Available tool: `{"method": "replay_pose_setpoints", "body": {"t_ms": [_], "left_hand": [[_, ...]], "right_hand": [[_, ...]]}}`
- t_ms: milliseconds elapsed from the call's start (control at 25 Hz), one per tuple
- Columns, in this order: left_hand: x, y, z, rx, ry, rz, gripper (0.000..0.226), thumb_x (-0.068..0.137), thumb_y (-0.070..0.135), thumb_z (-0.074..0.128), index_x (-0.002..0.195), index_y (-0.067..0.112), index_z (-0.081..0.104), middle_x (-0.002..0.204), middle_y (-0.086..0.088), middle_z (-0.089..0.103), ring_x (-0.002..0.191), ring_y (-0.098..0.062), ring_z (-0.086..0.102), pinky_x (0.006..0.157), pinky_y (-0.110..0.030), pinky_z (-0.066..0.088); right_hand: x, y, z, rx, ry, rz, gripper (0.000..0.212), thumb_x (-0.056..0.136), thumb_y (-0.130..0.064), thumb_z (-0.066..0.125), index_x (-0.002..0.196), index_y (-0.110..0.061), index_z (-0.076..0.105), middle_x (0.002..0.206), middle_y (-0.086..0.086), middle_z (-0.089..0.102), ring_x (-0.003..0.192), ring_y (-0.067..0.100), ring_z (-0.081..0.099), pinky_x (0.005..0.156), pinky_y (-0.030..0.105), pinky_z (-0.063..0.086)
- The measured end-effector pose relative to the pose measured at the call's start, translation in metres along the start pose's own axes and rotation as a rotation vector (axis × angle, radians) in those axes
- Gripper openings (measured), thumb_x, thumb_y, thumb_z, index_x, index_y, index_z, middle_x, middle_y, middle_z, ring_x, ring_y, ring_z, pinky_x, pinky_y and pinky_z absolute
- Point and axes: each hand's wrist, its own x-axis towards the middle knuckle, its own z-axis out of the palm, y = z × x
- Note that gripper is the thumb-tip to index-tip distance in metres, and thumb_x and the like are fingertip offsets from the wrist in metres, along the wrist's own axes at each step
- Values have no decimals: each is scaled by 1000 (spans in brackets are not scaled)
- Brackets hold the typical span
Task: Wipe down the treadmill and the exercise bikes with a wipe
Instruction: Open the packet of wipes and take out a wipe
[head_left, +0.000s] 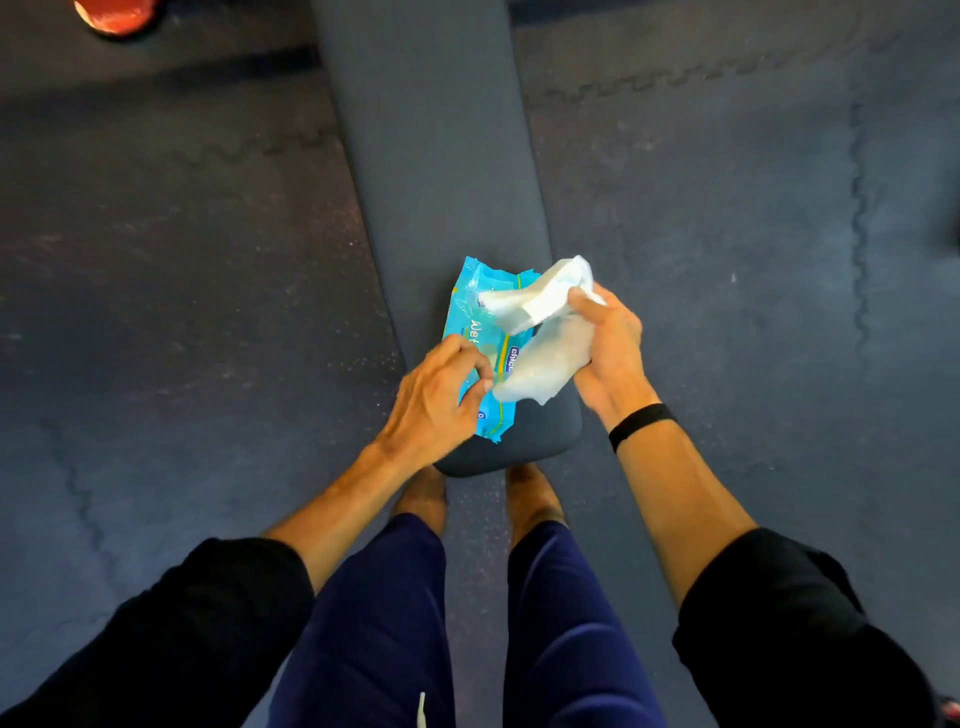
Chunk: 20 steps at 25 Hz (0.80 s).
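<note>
One padded bench (431, 171): dark grey, long and narrow, seen from above, its rounded near end lying just in front of two bare feet.

One pack of wet wipes (480, 332): blue plastic with a yellow line and white lettering, laid flat on the near end of the bench, its opening flap lifted.

One wipe (540, 338): white and crumpled (whether more than one sheet is bunched together cannot be told), drawn up out of the pack and hanging over the pack's right side.

One left hand (434, 400): fingers curled down onto the lower left part of the pack, which is pressed against the bench; the thumb tip is placed next to the wipe's lower end.

One right hand (605, 345): closed round the wipe, with the upper fold pinched at the thumb and the rest gathered against the palm.

One black wristband (641, 425): worn on the right wrist.

Two black sleeves, pushed up the forearms. Two dark blue trouser legs.

One floor (182, 260) of dark interlocking mats.

One red rounded object (117, 15): cut off by the top left edge, unidentified.
</note>
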Motion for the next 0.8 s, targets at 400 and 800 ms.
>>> {"method": "replay_pose_setpoints", "body": {"t_ms": [400,800], "left_hand": [[-24,-6,8,-223,53,26,5,89,0,65,92,3,61,102,-9,50,94,-12,54,84,-20,48],[-18,-6,13,-268,69,70,3,89,-1,62,86,-1,62,93,-5,55,86,-9,52,80,-19,42]], "right_hand": [[-21,48,2,-1396,-287,-420,32,91,-36,67,117,-17,71,126,3,66,113,20,62,72,9,35],[8,53,39,-1709,44,-468,82,78,-48,71,140,-12,32,118,11,51,92,38,67,65,35,34]]}}
